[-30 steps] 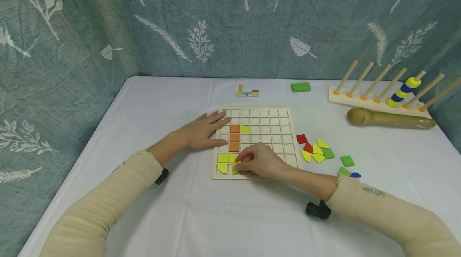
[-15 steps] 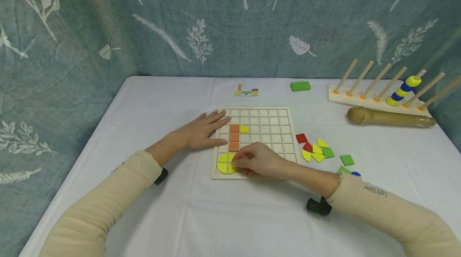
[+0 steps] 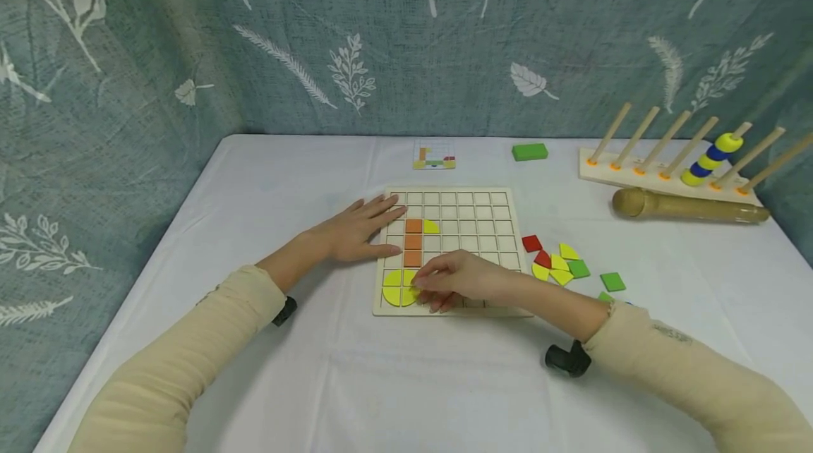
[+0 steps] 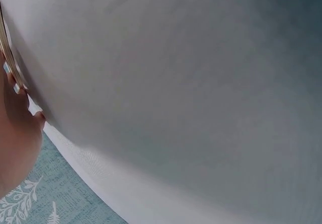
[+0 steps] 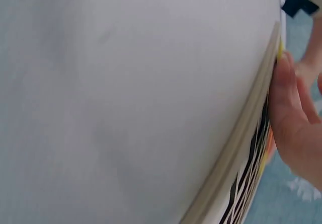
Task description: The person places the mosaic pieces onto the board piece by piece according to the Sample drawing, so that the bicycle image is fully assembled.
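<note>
A wooden grid board lies on the white table. In its lower left corner, several yellow quarter-circle tiles form a round shape. My right hand is over the lower part of the board, its fingertips touching the right side of that shape and partly covering the lower right tile. My left hand rests with fingers spread on the board's left edge. Three orange square tiles stand in a column, with one yellow quarter-circle tile beside the top one. The wrist views show only parts of each hand at the board's edge.
Loose red, yellow and green tiles lie right of the board. Behind it are a small pattern card and a green block. A pegged stand with yellow and blue beads and a wooden stick occupy the back right.
The lower right yellow tile has shifted left against the others, rounding out the shape. My right hand's fingers have loosened slightly and its wrist has moved a little right. The left hand stays put.
</note>
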### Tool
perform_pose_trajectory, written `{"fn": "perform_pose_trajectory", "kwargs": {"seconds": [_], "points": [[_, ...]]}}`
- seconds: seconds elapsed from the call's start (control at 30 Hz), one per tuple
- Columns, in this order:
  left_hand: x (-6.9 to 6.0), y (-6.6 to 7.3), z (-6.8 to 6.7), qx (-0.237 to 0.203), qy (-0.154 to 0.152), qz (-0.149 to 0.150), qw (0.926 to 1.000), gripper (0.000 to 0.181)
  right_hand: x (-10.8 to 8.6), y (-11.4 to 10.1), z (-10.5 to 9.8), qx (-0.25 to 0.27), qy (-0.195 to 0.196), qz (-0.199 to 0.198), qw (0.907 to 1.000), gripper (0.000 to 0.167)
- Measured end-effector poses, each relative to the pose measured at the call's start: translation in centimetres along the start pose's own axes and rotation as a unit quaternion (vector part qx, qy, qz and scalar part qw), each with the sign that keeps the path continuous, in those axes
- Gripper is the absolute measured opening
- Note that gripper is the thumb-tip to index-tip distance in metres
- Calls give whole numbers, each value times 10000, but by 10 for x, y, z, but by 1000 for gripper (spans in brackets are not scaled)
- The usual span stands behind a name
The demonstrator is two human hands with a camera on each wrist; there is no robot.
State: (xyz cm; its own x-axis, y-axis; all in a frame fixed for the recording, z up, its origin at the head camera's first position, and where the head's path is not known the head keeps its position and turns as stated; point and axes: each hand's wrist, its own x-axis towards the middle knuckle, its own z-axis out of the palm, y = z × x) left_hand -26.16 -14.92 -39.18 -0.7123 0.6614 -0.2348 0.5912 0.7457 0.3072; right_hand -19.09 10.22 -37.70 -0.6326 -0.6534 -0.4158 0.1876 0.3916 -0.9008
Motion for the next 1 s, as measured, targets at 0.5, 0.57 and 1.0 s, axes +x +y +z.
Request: {"fn": "perform_pose_trajectory", "kwargs": {"seconds": [0.5, 0.57, 1.0], "points": [[2, -1, 0, 122, -51, -16, 9999, 80, -46, 7, -95, 881, 408, -172, 9951, 50], [2, -1, 0, 107, -60, -29, 9999, 80, -54, 10, -108, 968, 695, -30, 9929, 51], [1, 0, -2, 155, -119, -62, 9998, 82, -111, 54, -149, 643, 1267, 349, 9892, 57]]}}
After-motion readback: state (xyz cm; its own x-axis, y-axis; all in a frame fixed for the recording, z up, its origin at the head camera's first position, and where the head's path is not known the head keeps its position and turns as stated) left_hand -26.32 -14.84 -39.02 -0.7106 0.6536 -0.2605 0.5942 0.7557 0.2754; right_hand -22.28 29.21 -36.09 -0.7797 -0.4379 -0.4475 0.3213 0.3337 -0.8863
